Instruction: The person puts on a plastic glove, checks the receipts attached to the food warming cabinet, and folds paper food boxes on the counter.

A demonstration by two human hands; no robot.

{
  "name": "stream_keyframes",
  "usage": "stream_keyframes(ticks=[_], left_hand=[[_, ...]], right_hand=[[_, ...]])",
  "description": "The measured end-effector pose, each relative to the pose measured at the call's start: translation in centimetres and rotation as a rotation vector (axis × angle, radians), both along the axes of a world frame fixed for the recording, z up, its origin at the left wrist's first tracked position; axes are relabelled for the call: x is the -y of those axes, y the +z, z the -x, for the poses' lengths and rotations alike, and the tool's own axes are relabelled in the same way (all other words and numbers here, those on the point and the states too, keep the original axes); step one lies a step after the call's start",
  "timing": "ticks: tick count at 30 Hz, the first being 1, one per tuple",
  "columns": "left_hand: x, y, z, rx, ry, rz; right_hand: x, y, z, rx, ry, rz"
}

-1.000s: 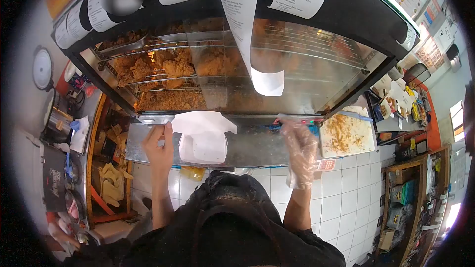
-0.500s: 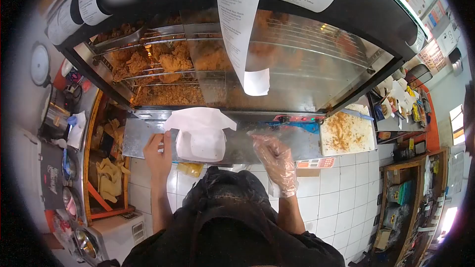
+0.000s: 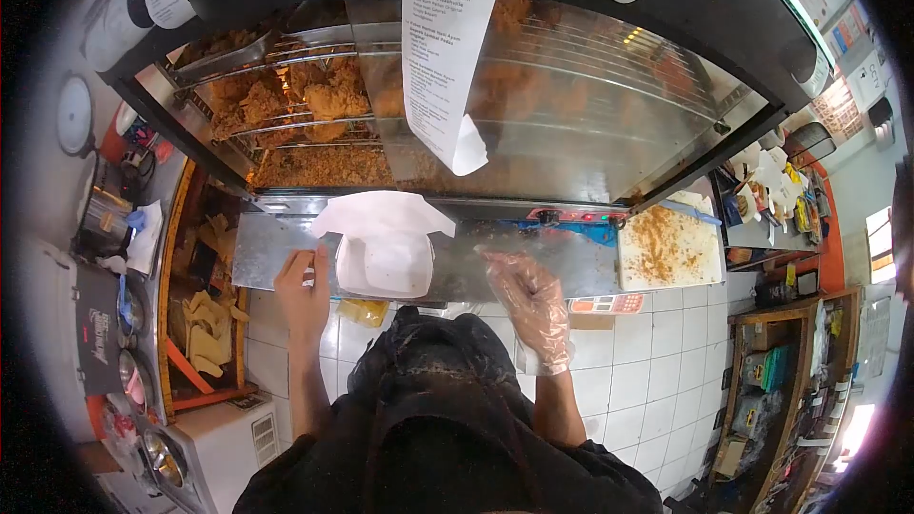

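An open white paper takeaway box (image 3: 388, 265) with its lid flap raised stands on the metal ledge in front of me. Just left of it is my left hand (image 3: 303, 287), fingers curled in, with something small and white at one finger. Whether this hand touches the box I cannot tell. My right hand (image 3: 531, 303), in a clear plastic glove, is over the ledge to the right of the box and apart from it. Its fingers are bunched together, and what lies inside them, if anything, is hidden.
Behind the ledge (image 3: 276, 252) rises a glass warming cabinet with fried chicken (image 3: 335, 95) on racks. A long printed paper strip (image 3: 443, 48) hangs down its front. At right lies a white cutting board (image 3: 666, 252) with crumbs and a blue-handled knife (image 3: 690, 212).
My view has shifted slightly, so the box and ledge appear a little higher. The hanging strip's lower end has shifted left. Both hands keep nearly the same pose beside the box.
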State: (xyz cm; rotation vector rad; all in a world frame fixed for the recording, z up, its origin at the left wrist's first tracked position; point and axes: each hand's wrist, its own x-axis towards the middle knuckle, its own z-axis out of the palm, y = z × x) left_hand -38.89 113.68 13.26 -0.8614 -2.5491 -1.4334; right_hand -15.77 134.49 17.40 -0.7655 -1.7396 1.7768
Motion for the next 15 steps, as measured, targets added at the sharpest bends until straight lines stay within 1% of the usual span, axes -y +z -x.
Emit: stream_keyframes(ticks=[5,12,15], left_hand=[[0.39,0.14,-0.40,0.052,-0.001,0.033],[0.67,0.18,-0.85,0.030,0.010,-0.004],[0.87,0.19,-0.90,0.048,0.009,0.059]], right_hand=[[0.13,-0.32,-0.17,0.012,0.011,-0.064],[0.63,-0.06,-0.55,-0.006,0.010,-0.038],[0.73,0.08,-0.77,0.002,0.006,-0.056]])
